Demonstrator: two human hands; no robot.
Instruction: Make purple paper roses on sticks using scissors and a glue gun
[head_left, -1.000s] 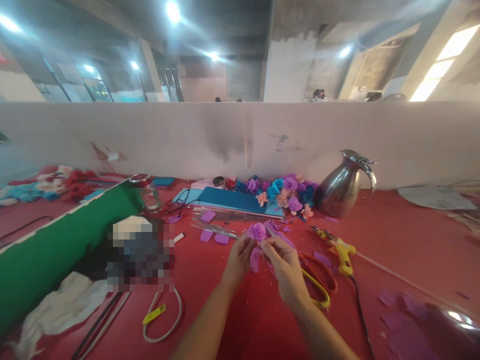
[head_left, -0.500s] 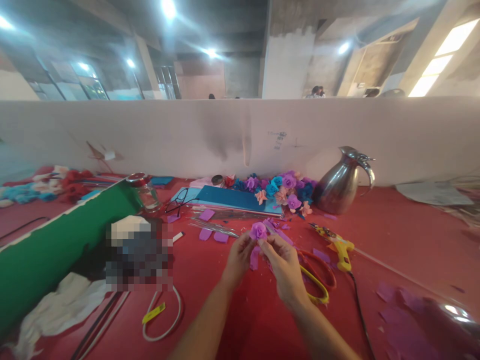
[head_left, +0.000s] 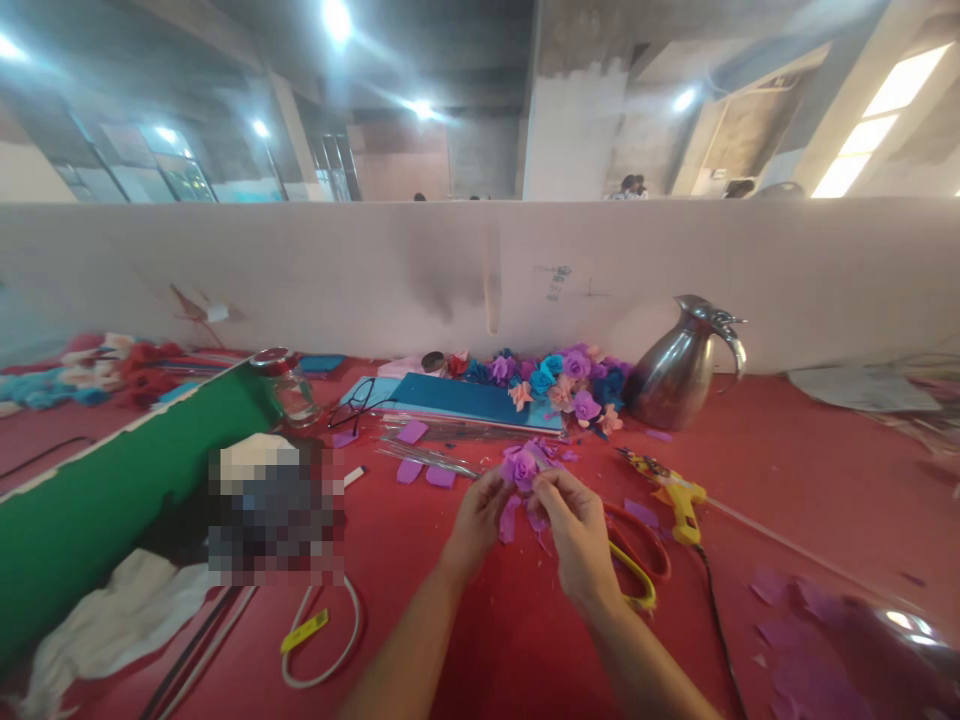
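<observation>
A purple paper flower point(head_left: 523, 467) is held up between both hands above the red table. My left hand point(head_left: 478, 512) pinches it from the left, fingers closed at its base. From the right, my right hand point(head_left: 574, 520) is closed with thumb and forefinger on the flower's petals. Loose purple paper pieces point(head_left: 510, 520) lie just below the flower, and more are partly hidden behind it. Scissors with red and yellow handles point(head_left: 636, 575) lie beside my right hand, their blades covered by the hand.
A yellow glue gun point(head_left: 681, 505) with a black cord lies to the right. Paper flowers point(head_left: 574, 375) are heaped at the back near a steel jug point(head_left: 679, 370). Blue sheets point(head_left: 465, 397), a glass jar point(head_left: 285, 385) and a green panel point(head_left: 142, 500) stand or lie leftward.
The right hand has shifted slightly right, and its fingers have moved from beneath the flower to its right edge. The flower has turned a little. The left hand keeps its hold.
</observation>
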